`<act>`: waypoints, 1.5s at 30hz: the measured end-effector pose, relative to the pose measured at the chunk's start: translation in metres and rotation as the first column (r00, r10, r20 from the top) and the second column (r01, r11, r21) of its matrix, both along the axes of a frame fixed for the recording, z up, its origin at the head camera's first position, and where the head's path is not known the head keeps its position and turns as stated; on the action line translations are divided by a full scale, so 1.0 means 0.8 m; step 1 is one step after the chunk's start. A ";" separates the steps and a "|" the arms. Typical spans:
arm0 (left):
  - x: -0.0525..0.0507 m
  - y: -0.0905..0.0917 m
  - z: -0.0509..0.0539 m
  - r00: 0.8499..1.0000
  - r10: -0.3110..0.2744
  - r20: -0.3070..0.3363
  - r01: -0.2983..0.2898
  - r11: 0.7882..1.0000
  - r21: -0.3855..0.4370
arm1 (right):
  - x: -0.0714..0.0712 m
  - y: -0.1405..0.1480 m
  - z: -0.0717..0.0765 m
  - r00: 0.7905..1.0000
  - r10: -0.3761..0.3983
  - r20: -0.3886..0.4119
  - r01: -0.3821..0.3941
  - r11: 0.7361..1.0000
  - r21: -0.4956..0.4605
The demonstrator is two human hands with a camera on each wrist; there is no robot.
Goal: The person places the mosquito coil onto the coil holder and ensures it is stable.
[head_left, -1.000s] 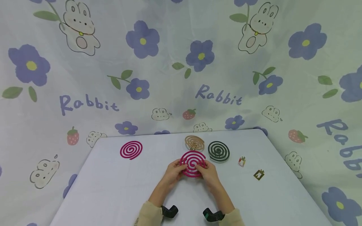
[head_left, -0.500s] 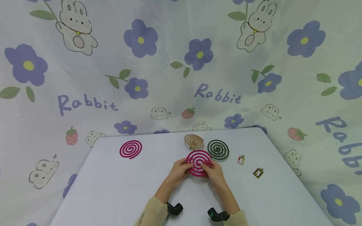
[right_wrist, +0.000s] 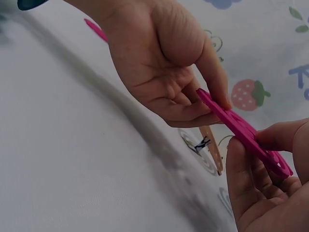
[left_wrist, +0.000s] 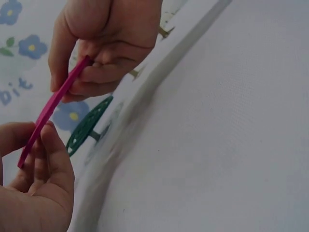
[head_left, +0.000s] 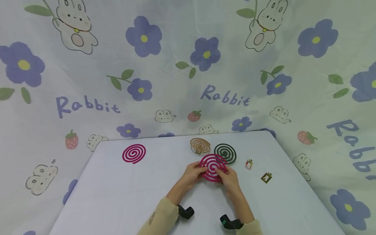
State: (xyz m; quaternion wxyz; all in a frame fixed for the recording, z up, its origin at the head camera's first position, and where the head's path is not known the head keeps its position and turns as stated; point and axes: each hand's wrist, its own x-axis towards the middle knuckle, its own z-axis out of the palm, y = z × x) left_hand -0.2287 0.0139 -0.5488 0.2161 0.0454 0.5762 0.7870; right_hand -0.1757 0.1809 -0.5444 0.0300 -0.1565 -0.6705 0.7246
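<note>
Both hands hold a pink mosquito coil [left_wrist: 49, 107] above the table, tilted toward me. My left hand [head_left: 192, 173] pinches its left side, thumb on the face and fingers behind. On the opposite side, my right hand [head_left: 230, 181] pinches it the same way. Just behind, a dark green mosquito coil [head_left: 228, 150] is partly covered by the pink one; the left wrist view shows it raised on a small stand. Left of the green coil is a tan mosquito coil [head_left: 200, 141] with a small metal stand [head_left: 198, 152] at its near edge.
A second pink mosquito coil [head_left: 134, 152] lies at the table's far left. To the right of my hands are a small red-and-white metal piece [head_left: 249, 164] and a brass-coloured metal piece [head_left: 266, 178]. A flowered rabbit curtain [head_left: 164, 71] hangs behind the white table [head_left: 117, 195].
Both hands have moved to the right with the pink mosquito coil, from in front of the tan coil to in front of the green one. The view has shifted slightly.
</note>
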 end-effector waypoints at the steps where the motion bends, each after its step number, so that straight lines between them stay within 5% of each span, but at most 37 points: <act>1: -0.001 0.003 0.000 1.000 -0.004 0.001 0.004 1.000 -0.001 | 0.000 0.003 0.000 1.000 -0.001 -0.001 0.001 1.000 0.002; 29: -0.016 0.077 0.018 0.999 -0.022 0.027 0.022 1.000 -0.013 | 0.004 0.063 0.021 0.998 -0.064 -0.008 0.064 0.998 -0.025; 45: -0.018 0.114 0.061 0.994 -0.105 -0.005 0.105 0.994 -0.031 | 0.010 0.099 0.052 0.996 -0.082 -0.025 0.082 0.996 -0.029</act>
